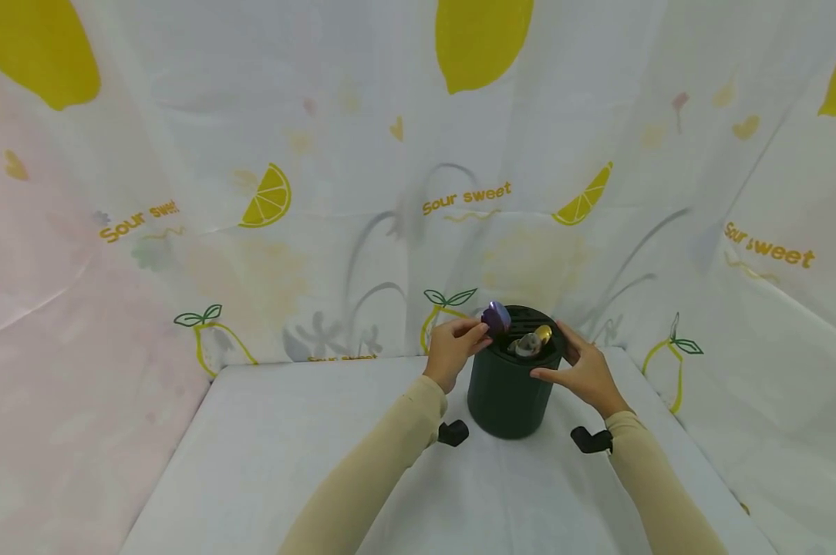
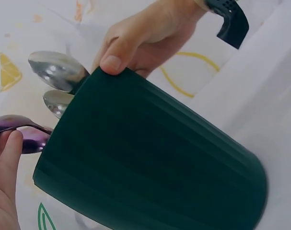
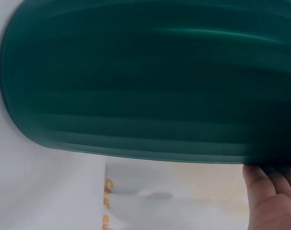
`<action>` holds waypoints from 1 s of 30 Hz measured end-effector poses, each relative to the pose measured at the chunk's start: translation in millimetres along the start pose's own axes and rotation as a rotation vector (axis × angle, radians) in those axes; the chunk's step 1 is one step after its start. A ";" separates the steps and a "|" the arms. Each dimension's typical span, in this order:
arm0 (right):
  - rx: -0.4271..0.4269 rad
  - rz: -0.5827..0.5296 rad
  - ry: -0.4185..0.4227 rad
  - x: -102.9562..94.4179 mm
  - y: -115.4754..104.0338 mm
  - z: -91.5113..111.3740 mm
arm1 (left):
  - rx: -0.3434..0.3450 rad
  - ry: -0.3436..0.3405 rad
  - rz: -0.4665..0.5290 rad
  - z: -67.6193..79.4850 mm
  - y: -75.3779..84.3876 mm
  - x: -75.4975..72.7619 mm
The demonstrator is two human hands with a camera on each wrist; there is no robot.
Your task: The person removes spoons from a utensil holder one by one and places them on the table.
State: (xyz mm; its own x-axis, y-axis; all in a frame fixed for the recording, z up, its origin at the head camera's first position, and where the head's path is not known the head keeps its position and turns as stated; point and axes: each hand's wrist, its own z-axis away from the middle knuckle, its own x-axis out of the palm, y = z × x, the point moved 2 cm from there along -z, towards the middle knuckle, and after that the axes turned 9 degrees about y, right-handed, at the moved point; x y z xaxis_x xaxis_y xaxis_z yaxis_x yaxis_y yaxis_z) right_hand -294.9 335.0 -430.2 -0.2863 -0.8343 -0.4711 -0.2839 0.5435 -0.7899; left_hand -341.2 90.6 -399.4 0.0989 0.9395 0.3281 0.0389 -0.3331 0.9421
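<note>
White cloth [image 1: 362, 100] printed with yellow lemons, green leaves and the orange words "Sour sweet" hangs behind and on both sides of a table [image 1: 286, 432] with a plain white top. The cloth is pinkish at the far left.

From left to right, a person's left arm comes up from the bottom edge in a beige sleeve [image 1: 372, 462], with a black wrist device [image 1: 453, 433] at the cuff. The left hand [image 1: 454, 347] pinches a shiny purple spoon [image 1: 496, 317] between thumb and fingers, at the left side of the mouth of a dark green container [image 1: 511, 401]. In the left wrist view, two purple parts show close together; whether they belong to one spoon or two, I cannot tell.

The container stands upright on the table, right of the middle, and has slots across the back of its top. Inside, their heads showing at the opening, are a silver spoon [image 1: 527, 345] and, just right of it, a gold-looking spoon [image 1: 544, 334].

At the container's right side, the right hand [image 1: 588, 374] holds its rim, spread wide, thumb in front and fingers behind. Another black device [image 1: 591, 440] sits at that wrist.
</note>
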 end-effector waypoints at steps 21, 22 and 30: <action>0.019 0.007 -0.004 1.1 -1.0 0.4 | 0.088 -0.004 0.083 1.7 28.6 4.6; 0.018 0.010 -0.003 1.1 -1.1 0.4 | 0.099 -0.007 0.087 2.2 32.0 5.0; 0.025 0.014 -0.009 0.3 -0.9 2.1 | 0.151 -0.027 0.123 5.7 56.0 6.5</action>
State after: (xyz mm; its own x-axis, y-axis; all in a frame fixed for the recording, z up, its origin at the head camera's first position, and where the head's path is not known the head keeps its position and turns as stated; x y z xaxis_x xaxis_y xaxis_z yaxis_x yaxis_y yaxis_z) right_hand -292.9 334.2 -430.5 -0.2819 -0.8273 -0.4858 -0.2566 0.5529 -0.7927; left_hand -332.7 77.7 -344.9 0.1389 0.8892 0.4359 0.1731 -0.4552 0.8734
